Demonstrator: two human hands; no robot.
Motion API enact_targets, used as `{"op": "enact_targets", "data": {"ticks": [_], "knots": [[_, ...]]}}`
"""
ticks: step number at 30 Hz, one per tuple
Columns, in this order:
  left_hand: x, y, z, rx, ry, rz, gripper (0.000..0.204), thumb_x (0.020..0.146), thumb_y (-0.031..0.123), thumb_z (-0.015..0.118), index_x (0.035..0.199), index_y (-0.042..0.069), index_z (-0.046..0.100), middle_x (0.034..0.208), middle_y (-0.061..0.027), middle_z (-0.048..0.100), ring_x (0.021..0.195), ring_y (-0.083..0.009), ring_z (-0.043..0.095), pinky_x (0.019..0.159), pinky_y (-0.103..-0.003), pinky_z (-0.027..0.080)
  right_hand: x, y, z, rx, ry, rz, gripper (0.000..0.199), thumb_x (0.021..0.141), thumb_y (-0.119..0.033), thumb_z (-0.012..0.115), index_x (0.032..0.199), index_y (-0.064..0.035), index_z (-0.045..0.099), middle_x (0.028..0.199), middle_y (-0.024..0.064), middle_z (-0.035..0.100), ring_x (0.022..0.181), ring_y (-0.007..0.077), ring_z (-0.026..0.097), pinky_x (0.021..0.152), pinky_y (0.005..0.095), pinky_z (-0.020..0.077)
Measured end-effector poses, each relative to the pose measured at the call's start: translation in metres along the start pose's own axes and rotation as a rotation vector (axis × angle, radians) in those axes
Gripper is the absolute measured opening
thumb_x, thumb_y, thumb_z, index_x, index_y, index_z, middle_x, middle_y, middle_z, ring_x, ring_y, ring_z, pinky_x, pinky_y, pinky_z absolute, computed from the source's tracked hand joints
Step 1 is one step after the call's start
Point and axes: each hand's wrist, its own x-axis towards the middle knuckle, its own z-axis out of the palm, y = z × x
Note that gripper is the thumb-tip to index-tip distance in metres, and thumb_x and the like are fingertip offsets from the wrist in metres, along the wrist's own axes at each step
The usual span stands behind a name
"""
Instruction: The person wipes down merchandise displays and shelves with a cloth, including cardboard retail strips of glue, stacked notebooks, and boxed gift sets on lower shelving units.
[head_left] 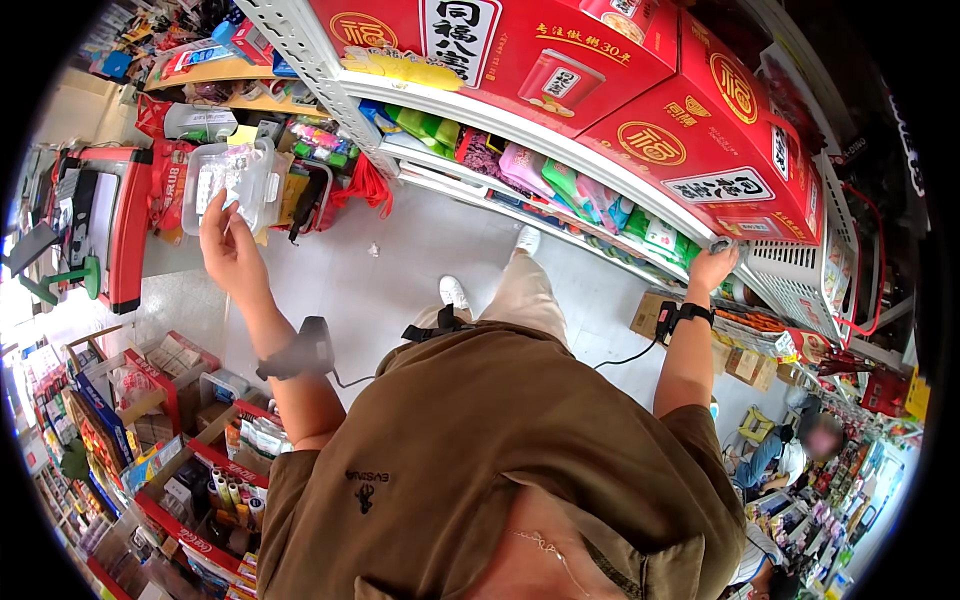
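Observation:
My left hand is raised at the left, its thumb and fingertips pinched together on a small whitish piece too small to name. Right behind those fingers stands a clear plastic container with white items inside. Off to the right, my right hand is closed at the edge of the white shelf, just under a large red carton. A small grey round thing shows at its fingertips; I cannot make out what it is. Dark straps with devices circle both wrists.
Colourful bags fill the lower shelf. A white plastic basket hangs beside the cartons. Behind my left arm are red-edged display racks. A small white scrap lies on the floor. Another person sits at the far right.

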Motion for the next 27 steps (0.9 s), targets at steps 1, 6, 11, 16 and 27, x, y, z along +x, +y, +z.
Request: {"op": "enact_targets", "data": {"ticks": [1,6,11,16,27], "knots": [[0.001,0.004,0.005,-0.017,-0.005,-0.002,0.032,0.091,-0.004,0.05,0.121,0.002,0.058,0.12,-0.0073,0.057,0.101,-0.016,0.061,0.08,-0.026,0.048,0.0,-0.001,0.0,0.018,0.007,-0.002,0.05,0.077,-0.001,0.06,0.124,0.0099,0.048,0.136,0.0253,0.045,0.13,0.0394,0.037,0.112,0.0445,0.0286],[0.003,0.007,0.015,-0.02,-0.031,0.017,0.033,0.09,-0.006,0.049,0.12,0.002,0.059,0.12,-0.0076,0.057,0.101,-0.0159,0.061,0.078,-0.025,0.049,-0.001,-0.001,0.001,-0.03,-0.018,0.011,0.055,0.076,-0.002,0.061,0.127,0.0093,0.045,0.137,0.0251,0.043,0.131,0.0389,0.036,0.113,0.0439,0.0271],[-0.004,0.006,0.023,-0.04,-0.061,0.003,0.034,0.09,-0.006,0.049,0.121,0.002,0.059,0.12,-0.0084,0.057,0.1,-0.016,0.061,0.077,-0.024,0.049,-0.003,0.0,0.0,-0.039,-0.01,0.008,0.057,0.075,-0.002,0.061,0.128,0.0107,0.044,0.138,0.0251,0.042,0.131,0.0391,0.036,0.113,0.0438,0.0262],[-0.016,0.011,0.02,-0.058,-0.065,-0.012,0.033,0.09,-0.006,0.049,0.121,0.002,0.059,0.118,-0.0078,0.056,0.1,-0.0167,0.061,0.08,-0.026,0.05,-0.004,-0.009,-0.007,-0.034,-0.025,0.02,0.055,0.076,-0.002,0.056,0.128,0.0101,0.045,0.137,0.0252,0.043,0.131,0.0378,0.037,0.112,0.043,0.0282],[-0.037,0.006,-0.02,-0.048,0.029,-0.216,0.033,0.089,-0.005,0.049,0.12,0.002,0.06,0.115,-0.0058,0.06,0.076,-0.0059,0.053,0.065,-0.02,0.046,-0.003,0.0,0.003,-0.032,0.009,0.013,0.047,0.077,-0.005,0.056,0.121,0.0105,0.05,0.137,0.0277,0.041,0.13,0.04,0.036,0.11,0.045,0.0301]]}}
